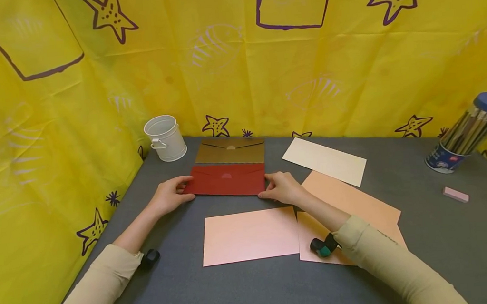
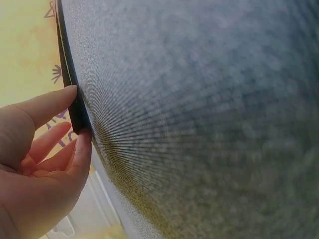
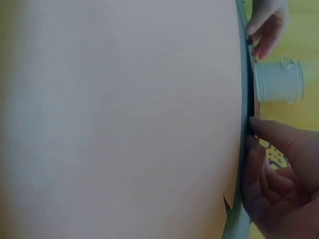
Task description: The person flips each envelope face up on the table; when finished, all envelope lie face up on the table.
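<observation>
The red envelope (image 1: 226, 179) is pinched at opposite ends by the left hand (image 1: 172, 194) and right hand (image 1: 284, 187), forearms (image 1: 134, 229) angled inward toward it.

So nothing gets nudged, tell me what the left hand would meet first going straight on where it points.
First the red envelope, which the left hand grips by its left end; beyond that, probably the gold envelope. Height is hard to judge, so it might pass over that one.
</observation>
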{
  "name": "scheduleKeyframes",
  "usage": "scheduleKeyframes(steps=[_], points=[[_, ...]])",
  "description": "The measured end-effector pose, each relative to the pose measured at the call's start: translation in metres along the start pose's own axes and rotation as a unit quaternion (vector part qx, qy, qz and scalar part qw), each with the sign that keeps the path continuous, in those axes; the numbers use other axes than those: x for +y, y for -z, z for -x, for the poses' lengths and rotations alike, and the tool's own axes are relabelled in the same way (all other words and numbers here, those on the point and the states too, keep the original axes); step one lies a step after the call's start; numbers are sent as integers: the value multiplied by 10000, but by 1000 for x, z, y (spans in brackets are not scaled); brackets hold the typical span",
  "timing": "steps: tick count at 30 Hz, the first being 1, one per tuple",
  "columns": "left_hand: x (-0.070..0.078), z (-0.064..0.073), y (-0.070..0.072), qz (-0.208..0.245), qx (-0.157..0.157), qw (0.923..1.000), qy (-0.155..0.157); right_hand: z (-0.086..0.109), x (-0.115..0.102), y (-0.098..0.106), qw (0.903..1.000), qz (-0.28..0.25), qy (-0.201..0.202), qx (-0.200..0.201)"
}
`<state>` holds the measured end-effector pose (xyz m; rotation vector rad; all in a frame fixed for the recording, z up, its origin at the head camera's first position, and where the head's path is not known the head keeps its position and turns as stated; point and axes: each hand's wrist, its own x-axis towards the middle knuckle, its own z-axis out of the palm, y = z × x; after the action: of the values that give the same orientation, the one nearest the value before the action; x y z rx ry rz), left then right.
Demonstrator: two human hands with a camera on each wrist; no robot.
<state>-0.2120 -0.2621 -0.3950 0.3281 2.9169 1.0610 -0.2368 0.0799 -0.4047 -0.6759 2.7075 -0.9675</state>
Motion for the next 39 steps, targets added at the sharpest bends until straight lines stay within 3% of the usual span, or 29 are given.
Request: scheduleKeyframes(steps=[11, 21, 31, 39], points=[[0, 0, -2, -206, 98, 9997, -106, -3, -5, -2, 9984, 520, 214, -60], [0, -1, -3, -291, -19, 9995, -83, -3, -6, -1, 9962, 803, 324, -100], [-1, 2, -4, -486, 7, 9974, -524, -2, -6, 0, 9945, 987, 328, -117], [-3, 1, -4, -607, -50, 9965, -571, 0, -7, 2, 9947, 997, 219, -146]])
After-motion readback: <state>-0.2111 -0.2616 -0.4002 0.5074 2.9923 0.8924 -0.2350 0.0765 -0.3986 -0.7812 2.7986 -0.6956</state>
